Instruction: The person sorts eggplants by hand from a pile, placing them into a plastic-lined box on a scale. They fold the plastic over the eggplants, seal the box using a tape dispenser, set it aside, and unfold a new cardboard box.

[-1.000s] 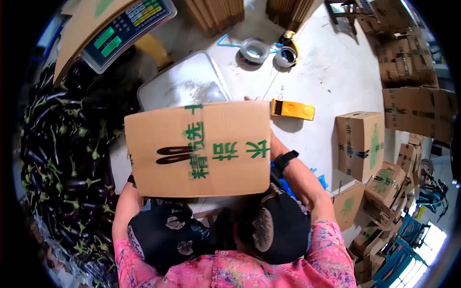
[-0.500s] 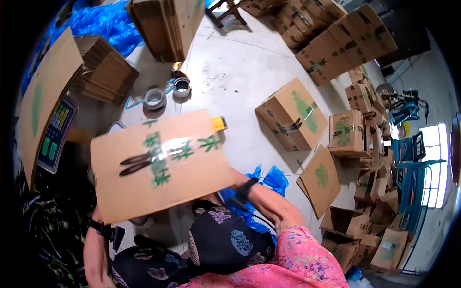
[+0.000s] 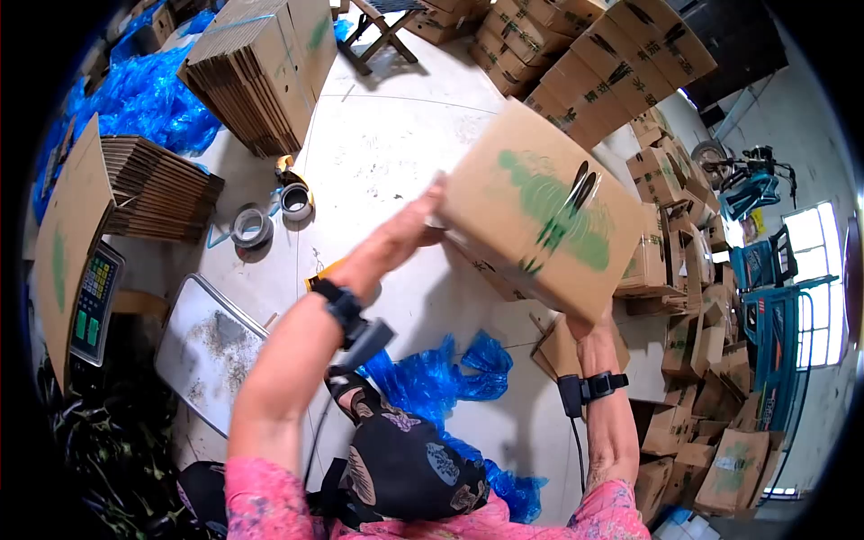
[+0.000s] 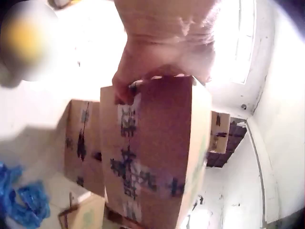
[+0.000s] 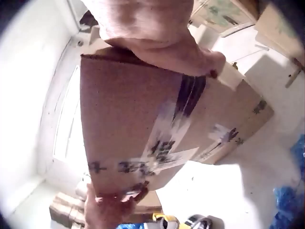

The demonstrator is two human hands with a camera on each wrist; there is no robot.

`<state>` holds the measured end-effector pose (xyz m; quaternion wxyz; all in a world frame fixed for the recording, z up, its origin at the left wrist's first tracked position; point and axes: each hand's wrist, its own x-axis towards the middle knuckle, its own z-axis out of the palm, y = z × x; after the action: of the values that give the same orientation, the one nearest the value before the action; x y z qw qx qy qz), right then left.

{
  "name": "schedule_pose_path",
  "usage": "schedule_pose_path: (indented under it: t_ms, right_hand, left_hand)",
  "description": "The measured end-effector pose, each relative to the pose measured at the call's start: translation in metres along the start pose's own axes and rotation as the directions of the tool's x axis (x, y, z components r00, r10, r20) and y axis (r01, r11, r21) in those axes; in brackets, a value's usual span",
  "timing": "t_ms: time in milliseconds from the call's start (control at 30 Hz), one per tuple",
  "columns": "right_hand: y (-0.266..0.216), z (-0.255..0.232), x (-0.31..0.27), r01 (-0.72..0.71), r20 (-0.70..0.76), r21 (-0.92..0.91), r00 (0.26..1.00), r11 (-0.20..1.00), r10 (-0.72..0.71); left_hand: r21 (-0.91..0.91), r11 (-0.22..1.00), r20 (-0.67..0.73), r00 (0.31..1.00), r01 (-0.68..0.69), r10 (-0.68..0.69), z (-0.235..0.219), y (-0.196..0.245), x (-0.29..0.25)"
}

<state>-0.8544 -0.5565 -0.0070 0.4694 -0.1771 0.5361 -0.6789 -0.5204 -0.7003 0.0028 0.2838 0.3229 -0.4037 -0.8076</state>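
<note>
A taped cardboard box [image 3: 549,198] with green print and a dark eggplant picture is held up between both hands. My left hand [image 3: 405,234] grips its near left end; in the left wrist view a digit of that hand [image 4: 162,62] hooks over the box's edge. At the opposite end, my right hand [image 3: 589,331] holds the lower corner, mostly hidden by the box. The right wrist view shows the right hand [image 5: 167,47] across one end and the left hand at the other. Behind the held box, a second taped box [image 5: 233,126] stands on the floor, overlapped by it.
Blue plastic film [image 3: 441,373] lies on the floor before the knees. Left are a metal scale platform [image 3: 202,360], its display [image 3: 94,301], tape rolls [image 3: 251,227] and dark eggplants [image 3: 108,450]. Flattened cartons [image 3: 270,72] stand behind; stacked boxes [image 3: 621,67] line the right.
The box has moved from in front of the lap, near the scale, to the right and over the standing box, turning as it went. The head view has swung right.
</note>
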Motion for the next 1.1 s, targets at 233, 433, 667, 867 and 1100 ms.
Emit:
schedule_pose_path:
  t_ms: [233, 433, 667, 867, 1100]
  right_hand:
    - [0.009, -0.053, 0.032, -0.018, -0.191, 0.119, 0.981, 0.993, 0.041]
    - [0.033, -0.133, 0.082, -0.156, -0.205, 0.082, 0.964, 0.984, 0.17]
    - [0.174, -0.102, -0.016, -0.656, -0.093, -0.325, 0.739, 0.681, 0.668]
    - [0.219, 0.082, -0.098, -0.386, 0.221, -0.799, 0.524, 0.461, 0.822]
    - [0.226, 0.157, -0.127, -0.045, 0.351, -0.915, 0.398, 0.4, 0.847]
  left_hand:
    - [0.339, 0.886, 0.041, 0.946, -0.316, 0.322, 0.039, -0.038, 0.091]
    - [0.42, 0.811, -0.024, 0.888, -0.407, 0.458, 0.034, -0.058, 0.072]
    - [0.742, 0.67, -0.484, 0.685, -0.008, 0.544, -0.124, -0.069, -0.085]
    - [0.006, 0.648, -0.871, 0.315, -0.761, 0.377, -0.237, 0.029, -0.277]
    - [0.042, 0.342, -0.941, 0.077, -0.939, 0.329, -0.305, 0.08, -0.37]
